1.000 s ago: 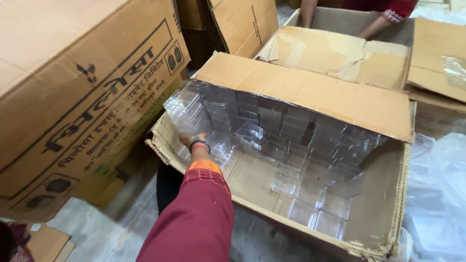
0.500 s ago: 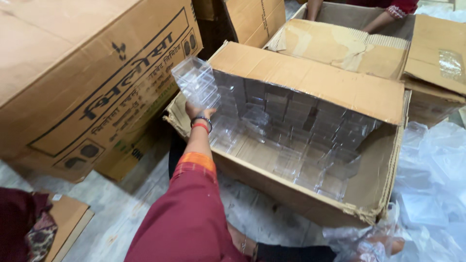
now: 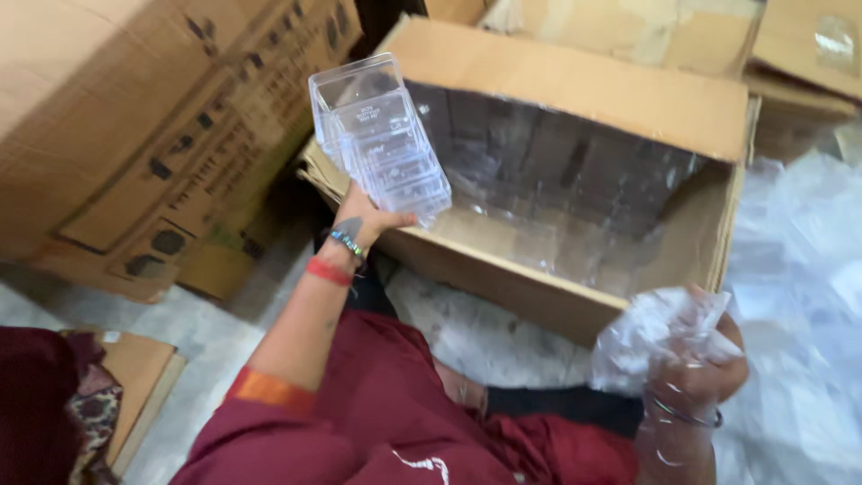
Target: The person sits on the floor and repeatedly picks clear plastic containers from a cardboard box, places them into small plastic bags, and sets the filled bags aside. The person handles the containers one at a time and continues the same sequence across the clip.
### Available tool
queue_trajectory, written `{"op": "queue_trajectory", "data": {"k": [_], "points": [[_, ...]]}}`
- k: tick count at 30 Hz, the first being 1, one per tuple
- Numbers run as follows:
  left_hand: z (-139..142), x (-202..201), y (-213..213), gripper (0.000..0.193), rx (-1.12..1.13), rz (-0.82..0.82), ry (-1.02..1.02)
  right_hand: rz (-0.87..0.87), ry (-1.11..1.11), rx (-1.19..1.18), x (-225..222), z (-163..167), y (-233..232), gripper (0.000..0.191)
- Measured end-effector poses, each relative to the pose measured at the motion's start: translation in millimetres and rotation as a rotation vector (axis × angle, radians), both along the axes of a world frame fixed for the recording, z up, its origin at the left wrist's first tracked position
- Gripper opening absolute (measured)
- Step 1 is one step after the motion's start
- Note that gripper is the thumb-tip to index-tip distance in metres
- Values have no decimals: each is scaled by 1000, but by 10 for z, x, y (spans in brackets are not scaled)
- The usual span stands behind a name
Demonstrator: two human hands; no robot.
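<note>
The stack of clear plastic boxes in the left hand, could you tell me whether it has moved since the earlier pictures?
Yes. The stack of clear plastic boxes has come up out of the open cardboard carton, and the left hand now holds it above the carton's near-left corner.

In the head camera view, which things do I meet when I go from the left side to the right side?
Large printed cardboard box → left hand holding a stack of clear plastic containers → open cardboard box with more clear containers → right hand gripping crumpled clear plastic bag.

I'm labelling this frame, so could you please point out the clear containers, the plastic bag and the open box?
clear containers (image 3: 382, 139), head view, middle of stack
plastic bag (image 3: 651, 337), head view, crumpled middle
open box (image 3: 575, 85), head view, far flap
</note>
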State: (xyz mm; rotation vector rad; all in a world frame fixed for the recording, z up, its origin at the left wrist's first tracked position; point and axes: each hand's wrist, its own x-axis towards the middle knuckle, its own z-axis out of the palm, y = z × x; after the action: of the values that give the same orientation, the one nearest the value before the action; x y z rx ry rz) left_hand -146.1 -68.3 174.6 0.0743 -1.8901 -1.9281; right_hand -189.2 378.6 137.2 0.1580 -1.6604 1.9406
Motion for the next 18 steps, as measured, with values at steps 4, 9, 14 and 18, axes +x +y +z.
{"op": "queue_trajectory", "data": {"k": [4, 9, 14, 18], "points": [[-90, 573, 310, 96, -339, -125, -41, 9, 456, 971, 674, 734, -275, 32], [-435, 1059, 780, 109, -203, -231, -316, 572, 356, 978, 1003, 1253, -560, 46], [-1226, 1177, 989, 103, -263, -328, -320, 546, 570, 1466, 1101, 1111, -860, 59], [-2148, 956, 988, 116, -230, -378, -241, 604, 244, 1764, 1014, 449, -1039, 70]]}}
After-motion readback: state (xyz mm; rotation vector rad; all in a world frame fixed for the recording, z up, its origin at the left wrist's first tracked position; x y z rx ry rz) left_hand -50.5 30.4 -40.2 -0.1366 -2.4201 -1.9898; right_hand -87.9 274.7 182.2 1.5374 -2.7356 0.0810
